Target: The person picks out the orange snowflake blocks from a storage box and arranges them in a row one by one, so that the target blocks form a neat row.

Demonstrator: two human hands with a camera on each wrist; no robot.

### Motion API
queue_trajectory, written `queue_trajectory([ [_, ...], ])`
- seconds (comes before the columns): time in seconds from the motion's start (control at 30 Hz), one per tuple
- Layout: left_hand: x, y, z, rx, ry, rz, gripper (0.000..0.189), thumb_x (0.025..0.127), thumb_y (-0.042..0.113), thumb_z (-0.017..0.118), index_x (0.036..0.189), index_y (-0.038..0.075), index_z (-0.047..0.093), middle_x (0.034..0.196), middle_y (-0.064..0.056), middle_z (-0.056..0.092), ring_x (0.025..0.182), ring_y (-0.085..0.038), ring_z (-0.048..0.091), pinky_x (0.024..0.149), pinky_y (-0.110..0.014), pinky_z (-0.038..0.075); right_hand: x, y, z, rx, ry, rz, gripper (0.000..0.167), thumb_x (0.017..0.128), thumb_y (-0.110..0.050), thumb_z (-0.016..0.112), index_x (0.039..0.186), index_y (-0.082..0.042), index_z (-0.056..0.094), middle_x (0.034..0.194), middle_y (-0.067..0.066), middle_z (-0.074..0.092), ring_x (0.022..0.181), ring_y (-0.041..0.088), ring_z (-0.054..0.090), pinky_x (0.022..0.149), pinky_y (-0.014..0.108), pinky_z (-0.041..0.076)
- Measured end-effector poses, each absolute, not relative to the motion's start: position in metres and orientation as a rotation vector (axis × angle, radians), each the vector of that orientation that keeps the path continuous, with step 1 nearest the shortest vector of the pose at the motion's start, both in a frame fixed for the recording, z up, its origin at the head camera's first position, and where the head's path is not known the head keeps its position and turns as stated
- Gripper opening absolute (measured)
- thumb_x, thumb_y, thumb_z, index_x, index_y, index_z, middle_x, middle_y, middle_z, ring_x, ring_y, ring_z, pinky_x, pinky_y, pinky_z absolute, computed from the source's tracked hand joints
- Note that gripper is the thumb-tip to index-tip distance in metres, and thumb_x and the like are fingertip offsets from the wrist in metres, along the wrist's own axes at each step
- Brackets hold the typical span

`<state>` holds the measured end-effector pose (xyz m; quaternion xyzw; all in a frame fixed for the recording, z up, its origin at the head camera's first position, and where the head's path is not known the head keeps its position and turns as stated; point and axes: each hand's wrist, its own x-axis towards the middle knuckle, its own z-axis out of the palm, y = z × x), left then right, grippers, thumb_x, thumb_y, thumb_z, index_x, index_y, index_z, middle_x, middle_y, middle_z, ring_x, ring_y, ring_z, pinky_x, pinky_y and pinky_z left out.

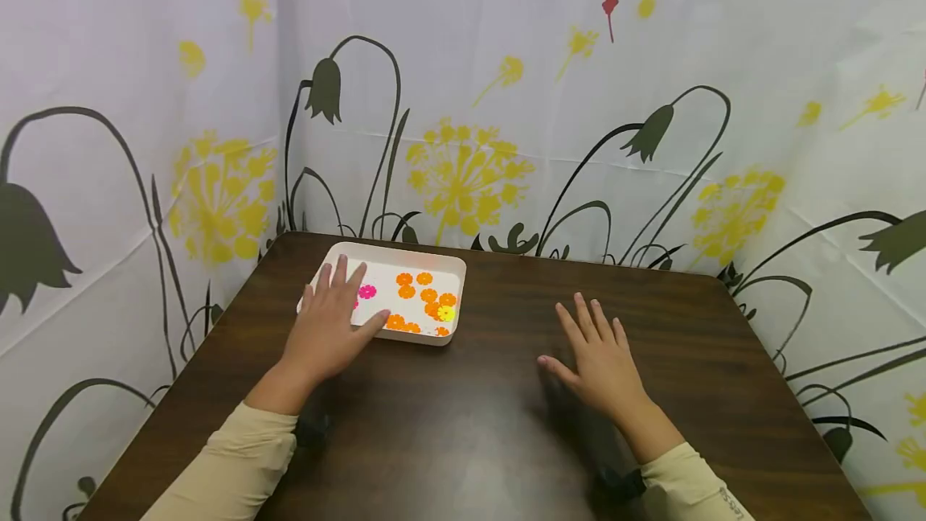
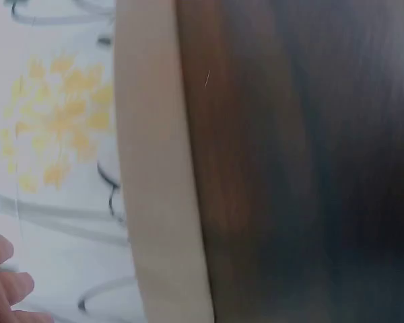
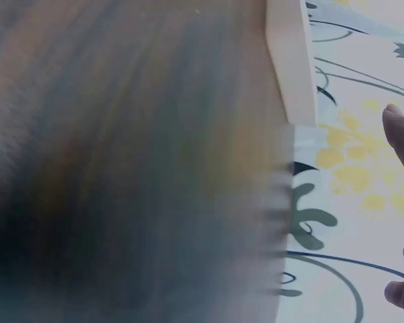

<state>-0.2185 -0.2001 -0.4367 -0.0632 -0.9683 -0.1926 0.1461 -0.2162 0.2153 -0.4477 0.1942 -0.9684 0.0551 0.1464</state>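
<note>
A shallow white tray [image 1: 383, 254] lies at the far left of the dark table. Inside it are several orange flower-shaped pieces [image 1: 407, 292], a yellow one [image 1: 446, 313] and pink ones [image 1: 367, 292]. My left hand [image 1: 329, 332] reaches over the tray's left part with fingers spread, hiding some of its contents; whether it touches the tray I cannot tell. To the right, my right hand [image 1: 600, 360] hovers over the table, fingers extended and nothing in them. The left wrist view shows the tray's side wall [image 2: 160, 161] and some fingertips [image 2: 13, 286]. In the right wrist view, the tray's edge [image 3: 293, 67] appears at the top.
The brown wooden table [image 1: 463, 424] reaches back to a white curtain [image 1: 463, 38] printed with yellow and grey-green flowers. The curtain also hangs along the left and right sides.
</note>
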Motion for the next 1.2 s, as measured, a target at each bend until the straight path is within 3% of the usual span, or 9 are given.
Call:
queue_trajectory([
  [0.17, -0.219, -0.24, -0.428, 0.009, -2.766, -0.667, 0.09, 0.091, 0.063, 0.047, 0.157, 0.01, 0.015, 0.163, -0.02, 0.002, 0.148, -0.045, 0.007, 0.11, -0.069, 0.015, -0.221, 0.219, -0.435, 0.55, -2.799, 0.212, 0.089, 0.087, -0.07, 0.05, 0.157, -0.023, 0.021, 0.164, 0.013, 0.013, 0.149, 0.038, 0.015, 0.112, 0.065, 0.017],
  [0.27, -0.219, -0.261, -0.426, 0.127, -2.797, -0.787, 0.093, 0.092, 0.067, 0.041, 0.157, 0.009, 0.008, 0.163, -0.02, -0.001, 0.146, -0.048, 0.014, 0.107, -0.07, 0.02, -0.225, 0.223, -0.428, 0.534, -2.805, 0.238, 0.089, 0.088, -0.07, 0.048, 0.157, -0.023, 0.018, 0.164, 0.012, 0.011, 0.149, 0.038, 0.015, 0.112, 0.065, 0.017],
  [0.47, -0.229, -0.282, -0.424, 0.332, -2.969, -0.967, 0.095, 0.092, 0.072, 0.028, 0.154, 0.002, 0.016, 0.15, -0.029, 0.035, 0.131, -0.049, 0.041, 0.102, -0.066, 0.033, -0.23, 0.228, -0.42, 0.525, -2.812, 0.295, 0.09, 0.089, -0.068, 0.049, 0.157, -0.02, 0.018, 0.162, 0.015, 0.018, 0.146, 0.041, 0.022, 0.109, 0.066, 0.023],
  [0.63, -0.244, -0.285, -0.436, 0.368, -3.106, -1.1, 0.087, 0.094, 0.069, 0.032, 0.147, 0.0, 0.031, 0.13, -0.029, 0.054, 0.092, -0.035, 0.068, 0.085, -0.05, 0.051, -0.231, 0.229, -0.415, 0.531, -2.805, 0.326, 0.087, 0.09, -0.062, 0.054, 0.156, -0.017, 0.021, 0.16, 0.017, 0.025, 0.143, 0.043, 0.029, 0.104, 0.068, 0.027],
  [0.7, -0.249, -0.286, -0.444, 0.36, -3.122, -1.167, 0.079, 0.096, 0.065, 0.035, 0.142, 0.0, 0.038, 0.118, -0.026, 0.06, 0.075, -0.027, 0.068, 0.073, -0.042, 0.055, -0.231, 0.229, -0.415, 0.532, -2.805, 0.332, 0.086, 0.09, -0.06, 0.055, 0.156, -0.016, 0.023, 0.159, 0.017, 0.026, 0.141, 0.043, 0.031, 0.102, 0.068, 0.029],
  [0.8, -0.254, -0.289, -0.454, 0.352, -3.122, -1.222, 0.063, 0.099, 0.054, 0.038, 0.131, 0.001, 0.048, 0.102, -0.019, 0.064, 0.069, -0.022, 0.065, 0.065, -0.035, 0.056, -0.232, 0.229, -0.414, 0.533, -2.807, 0.347, 0.085, 0.09, -0.061, 0.054, 0.155, -0.015, 0.025, 0.159, 0.018, 0.026, 0.139, 0.044, 0.034, 0.1, 0.069, 0.03],
  [0.93, -0.255, -0.297, -0.46, 0.355, -3.128, -1.148, 0.045, 0.103, 0.038, 0.037, 0.12, 0.002, 0.057, 0.092, -0.013, 0.065, 0.069, -0.021, 0.064, 0.064, -0.034, 0.055, -0.235, 0.228, -0.413, 0.522, -2.832, 0.369, 0.085, 0.09, -0.064, 0.052, 0.155, -0.016, 0.025, 0.161, 0.018, 0.021, 0.138, 0.048, 0.034, 0.1, 0.07, 0.029],
  [1.07, -0.255, -0.306, -0.459, 0.318, -3.159, -0.972, 0.038, 0.1, 0.03, 0.04, 0.103, 0.004, 0.067, 0.087, -0.009, 0.068, 0.068, -0.019, 0.064, 0.063, -0.033, 0.051, -0.239, 0.228, -0.408, 0.528, -2.866, 0.349, 0.083, 0.091, -0.063, 0.052, 0.153, -0.013, 0.029, 0.161, 0.018, 0.019, 0.138, 0.048, 0.033, 0.101, 0.07, 0.028],
  [1.2, -0.254, -0.312, -0.453, 0.222, -3.203, -0.756, 0.033, 0.095, 0.03, 0.047, 0.092, 0.007, 0.072, 0.078, -0.006, 0.066, 0.068, -0.019, 0.061, 0.063, -0.034, 0.045, -0.251, 0.222, -0.397, 0.582, -2.913, 0.262, 0.08, 0.092, -0.066, 0.045, 0.147, -0.009, 0.039, 0.154, 0.021, 0.035, 0.132, 0.047, 0.041, 0.097, 0.067, 0.035],
])
